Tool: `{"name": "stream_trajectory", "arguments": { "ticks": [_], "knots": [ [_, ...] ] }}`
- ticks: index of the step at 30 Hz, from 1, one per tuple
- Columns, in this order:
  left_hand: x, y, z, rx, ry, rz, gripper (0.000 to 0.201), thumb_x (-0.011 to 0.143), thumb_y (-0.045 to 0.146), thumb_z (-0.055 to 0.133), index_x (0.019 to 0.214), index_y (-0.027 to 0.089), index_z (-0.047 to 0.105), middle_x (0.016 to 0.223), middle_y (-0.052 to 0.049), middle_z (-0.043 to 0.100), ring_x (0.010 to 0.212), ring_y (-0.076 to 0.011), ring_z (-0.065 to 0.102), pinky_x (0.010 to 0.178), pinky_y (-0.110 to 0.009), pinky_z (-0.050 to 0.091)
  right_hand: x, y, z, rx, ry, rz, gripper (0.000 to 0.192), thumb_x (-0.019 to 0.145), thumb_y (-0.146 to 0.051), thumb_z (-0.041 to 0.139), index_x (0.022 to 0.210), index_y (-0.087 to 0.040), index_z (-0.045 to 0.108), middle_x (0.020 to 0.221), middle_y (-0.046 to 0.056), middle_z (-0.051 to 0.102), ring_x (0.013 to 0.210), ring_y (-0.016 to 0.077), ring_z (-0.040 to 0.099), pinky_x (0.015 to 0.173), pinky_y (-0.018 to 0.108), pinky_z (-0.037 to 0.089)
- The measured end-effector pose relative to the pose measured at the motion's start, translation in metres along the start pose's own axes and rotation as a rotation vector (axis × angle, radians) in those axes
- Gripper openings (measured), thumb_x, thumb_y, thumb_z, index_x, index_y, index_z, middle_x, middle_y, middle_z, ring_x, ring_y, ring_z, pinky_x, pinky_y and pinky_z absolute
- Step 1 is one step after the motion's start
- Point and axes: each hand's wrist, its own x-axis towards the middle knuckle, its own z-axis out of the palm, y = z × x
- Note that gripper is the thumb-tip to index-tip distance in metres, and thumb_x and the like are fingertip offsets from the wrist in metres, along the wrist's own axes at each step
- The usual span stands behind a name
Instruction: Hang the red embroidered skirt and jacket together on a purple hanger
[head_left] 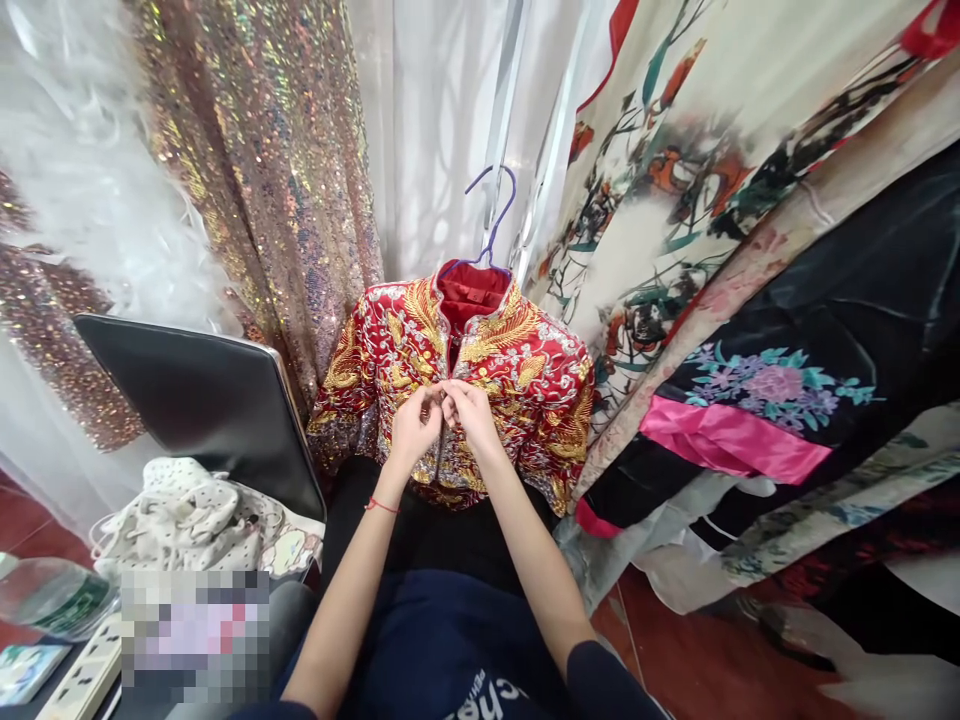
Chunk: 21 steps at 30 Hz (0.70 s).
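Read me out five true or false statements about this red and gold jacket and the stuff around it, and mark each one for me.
1. The left hand and right hand meet at the front of the jacket. True.
2. The hanger in the collar is yellow. False: the hanger is purple.
3. A red string circles the right wrist. False: the red string is on the left wrist.
4. Sequined fabric hangs to the jacket's left in the picture. True.
5. The band below the flowers on the black garment is green. False: the band is pink.
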Motion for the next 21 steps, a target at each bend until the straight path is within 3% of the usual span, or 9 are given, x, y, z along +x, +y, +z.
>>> {"name": "stream_trajectory", "arguments": {
  "ticks": [4, 8, 13, 21],
  "knots": [
    [0.017, 0.028, -0.011, -0.077, 0.188, 0.005, 0.02, 0.092, 0.041, 0.061, 0.097, 0.021, 0.062, 0.088, -0.003, 0.069, 0.078, -0.0163, 0.063, 0.072, -0.027, 0.048, 0.001, 0.008, -0.001, 0.006, 0.015, -0.011, 0.034, 0.077, -0.053, 0.066, 0.067, -0.021, 0.059, 0.046, -0.006, 0.048, 0.041, 0.0061, 0.038, 0.041, 0.02, 0.03],
    [0.036, 0.038, -0.008, -0.04, 0.323, 0.069, 0.023, 0.088, 0.042, 0.068, 0.09, 0.019, 0.063, 0.094, -0.005, 0.066, 0.086, -0.0174, 0.061, 0.081, -0.029, 0.047, 0.004, 0.008, -0.001, -0.003, 0.003, 0.003, 0.034, 0.078, -0.054, 0.066, 0.069, -0.021, 0.059, 0.045, -0.007, 0.05, 0.039, 0.0063, 0.039, 0.04, 0.02, 0.031],
    [0.04, 0.029, -0.013, -0.224, 0.266, 0.057, 0.021, 0.09, 0.037, 0.063, 0.082, 0.019, 0.065, 0.087, -0.005, 0.067, 0.084, -0.0164, 0.061, 0.07, -0.025, 0.047, 0.001, 0.002, -0.005, -0.028, -0.033, 0.007, 0.034, 0.079, -0.053, 0.066, 0.078, -0.019, 0.068, 0.046, -0.006, 0.052, 0.039, 0.0062, 0.039, 0.041, 0.02, 0.032],
    [0.03, 0.008, -0.042, -0.213, 0.188, 0.0, 0.025, 0.085, 0.043, 0.068, 0.08, 0.018, 0.068, 0.082, -0.002, 0.068, 0.077, -0.0139, 0.061, 0.064, -0.022, 0.045, -0.001, 0.004, -0.01, -0.011, -0.057, -0.015, 0.034, 0.082, -0.051, 0.065, 0.086, -0.019, 0.074, 0.049, -0.006, 0.053, 0.043, 0.0067, 0.042, 0.044, 0.02, 0.034]
  ]
}}
